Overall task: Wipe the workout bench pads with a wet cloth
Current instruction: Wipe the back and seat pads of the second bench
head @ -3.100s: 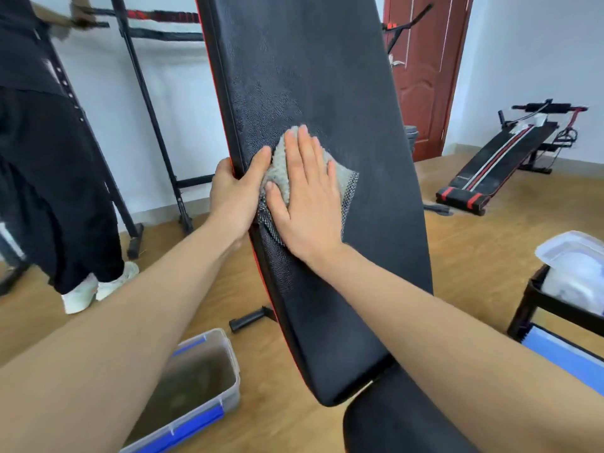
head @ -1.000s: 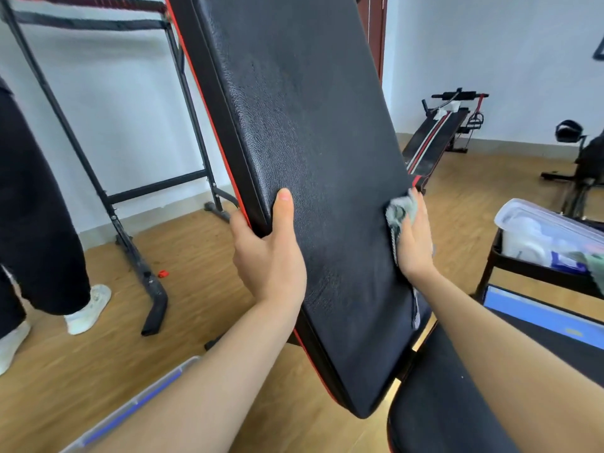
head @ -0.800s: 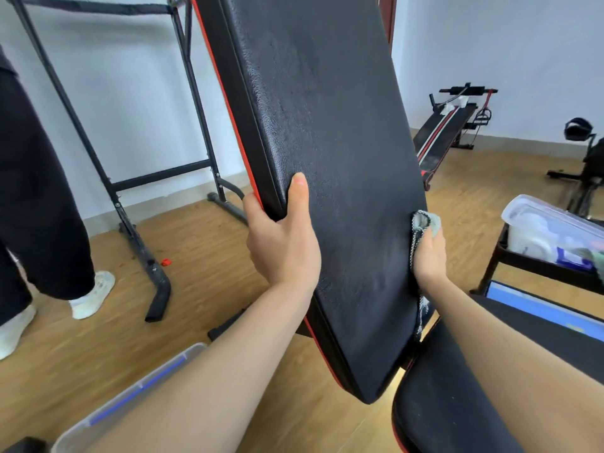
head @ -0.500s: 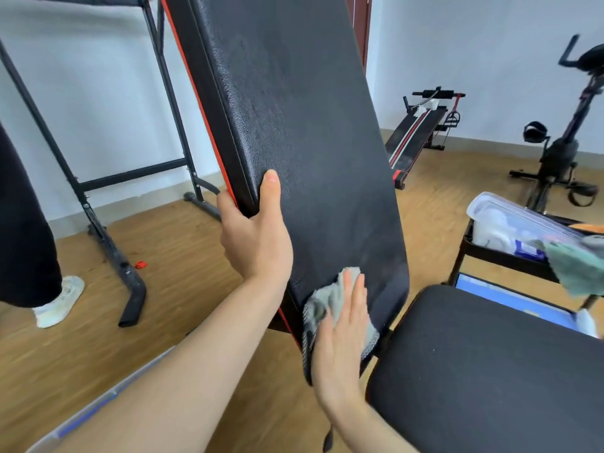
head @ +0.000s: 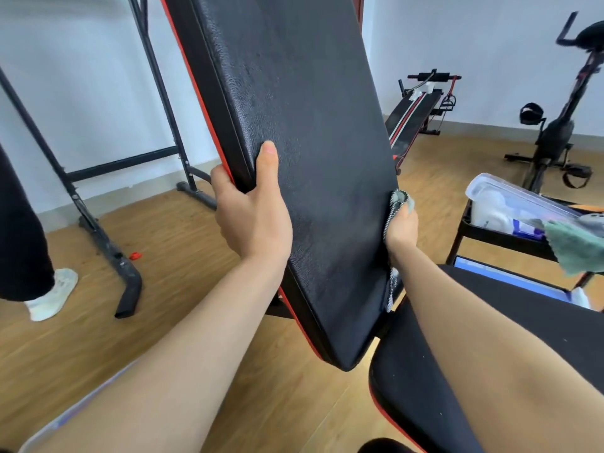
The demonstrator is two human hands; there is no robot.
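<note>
Backrest pad (head: 310, 158) of a workout bench stands steeply tilted in the middle of the head view, its top cut off by the upper edge of the frame. Its cover is black, pebbled and leather-like, with red trim along the back edge and rounded lower corners. The person's left hand (head: 253, 217) grips the pad's left edge, thumb flat on the front face, fingers hidden behind. The right hand (head: 402, 228) holds a grey cloth (head: 399, 199) against the right edge, thumb on the fabric. Its fingers are out of sight, and most of the cloth is hidden too, apart from a speckled strip hanging down the side. Just below, the matte black seat pad (head: 425, 371) is partly covered by the right forearm.

A blurred plastic bin (head: 65, 420) is cut off at the lower left. A clear tub (head: 510, 204) and a green rag (head: 575, 250) sit on a black stand at right. An exercise bike (head: 555, 125) and a striped sit-up bench (head: 411, 109) stand on the wooden floor by the far wall.
</note>
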